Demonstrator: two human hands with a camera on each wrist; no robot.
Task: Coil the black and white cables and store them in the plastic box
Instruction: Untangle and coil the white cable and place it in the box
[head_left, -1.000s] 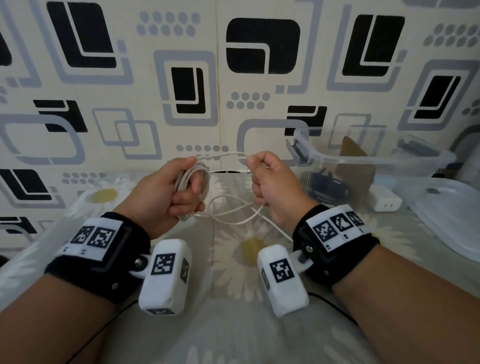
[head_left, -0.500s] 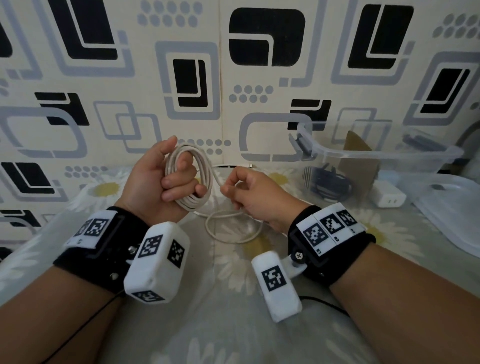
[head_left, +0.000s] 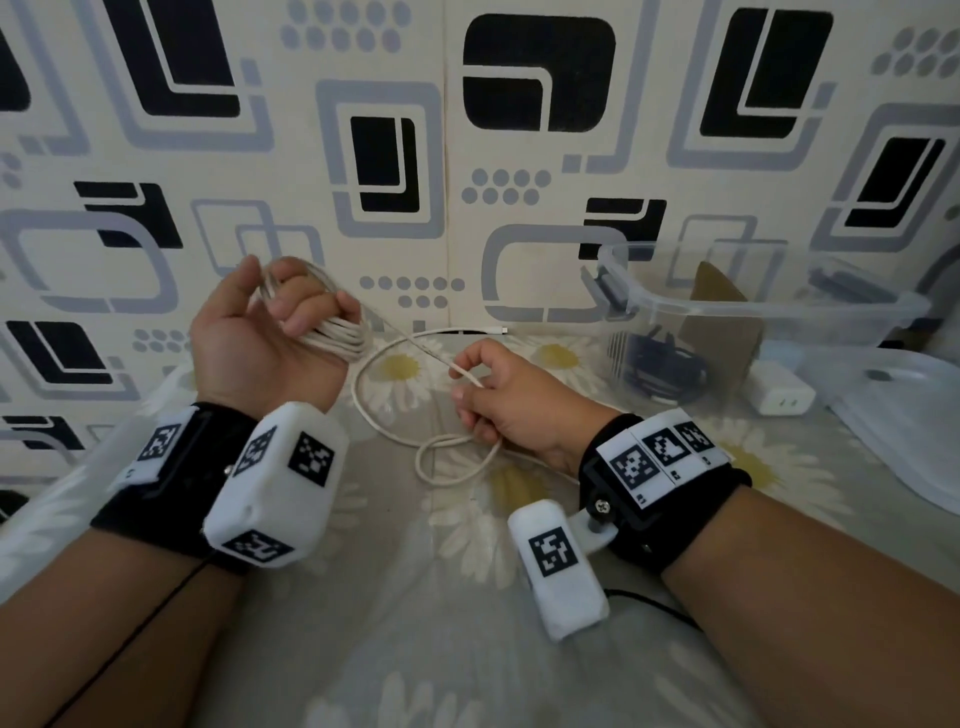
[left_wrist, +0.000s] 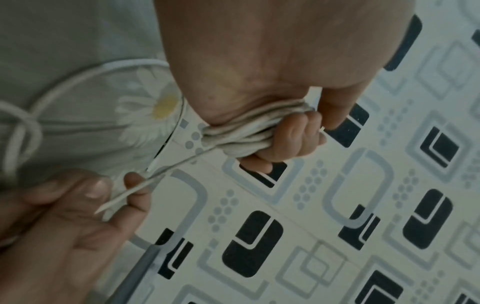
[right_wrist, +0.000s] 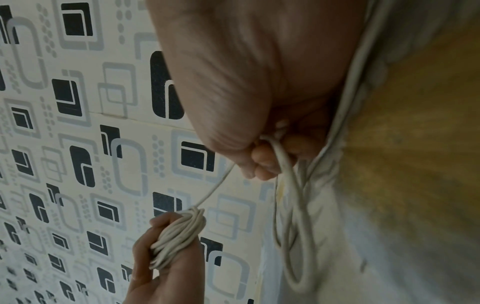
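My left hand (head_left: 270, 332) is raised palm up and grips several coiled turns of the white cable (head_left: 337, 332), seen close in the left wrist view as a bundle (left_wrist: 241, 131) under curled fingers. A taut strand runs from that coil down to my right hand (head_left: 498, 400), which pinches the cable (left_wrist: 124, 193) between thumb and fingers. Below the right hand a slack loop (head_left: 452, 462) lies on the cloth, and the plug end (head_left: 493, 330) rests near the wall. The black cable (head_left: 660, 369) sits coiled inside the clear plastic box (head_left: 727, 306) at the right.
A white charger block (head_left: 779, 395) lies in front of the box. The box's clear lid (head_left: 904, 415) rests at the far right. A brown cardboard piece (head_left: 722, 322) stands inside the box. The patterned wall (head_left: 467, 156) rises right behind the daisy-print cloth (head_left: 441, 597).
My left hand lifted the coil higher and to the left, palm turned up. My right hand slid down and right along the cable, drawing the strand out. The view shifted slightly downward.
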